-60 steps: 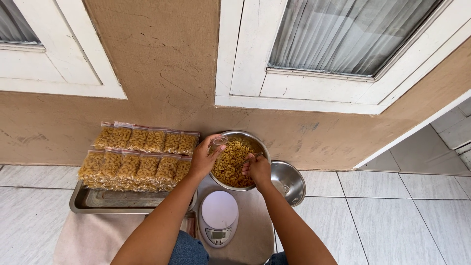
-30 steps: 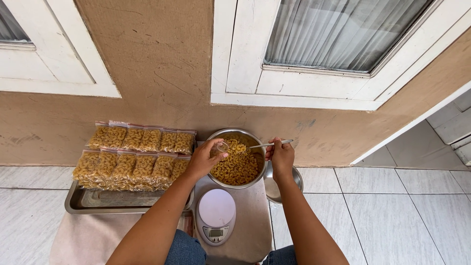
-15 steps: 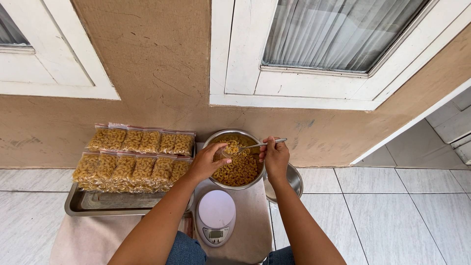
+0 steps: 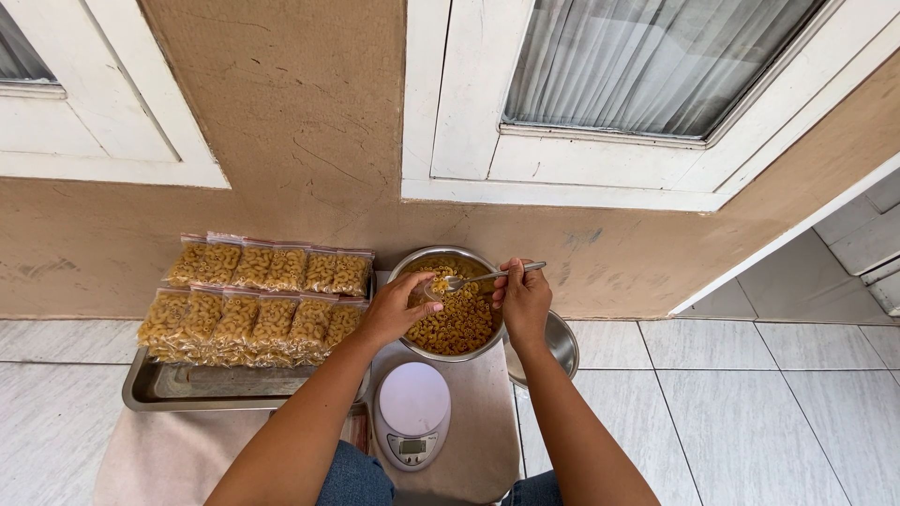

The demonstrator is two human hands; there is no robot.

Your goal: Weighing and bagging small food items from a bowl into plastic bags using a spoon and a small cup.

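From the head camera I see my right hand (image 4: 525, 302) closed around the handle of a metal spoon (image 4: 476, 278), fingers curled tight, holding it above the far part of the steel bowl (image 4: 418, 262). The spoon's scoop carries a few pieces of pasta and points toward my left hand (image 4: 398, 309). That hand is pinched shut at the bowl's left rim, thumb and fingertips drawn together on what looks like a small clear bag (image 4: 433, 287); the bag itself is too thin for me to make out clearly.

The bowl is round, shiny and about half full of yellow-brown elbow macaroni (image 4: 459, 323). It stands on a pale cloth (image 4: 483, 422) on the floor, close to the tan wall (image 4: 281, 122). Just in front of the bowl, nearer to me, lies a white kitchen scale (image 4: 412, 412) with a bare round plate. To the right of the bowl, partly hidden behind my right wrist, is a second, smaller steel bowl (image 4: 562, 345). To the left of the bowl sits a metal tray (image 4: 187, 386) holding two rows of filled pasta bags (image 4: 253, 300).
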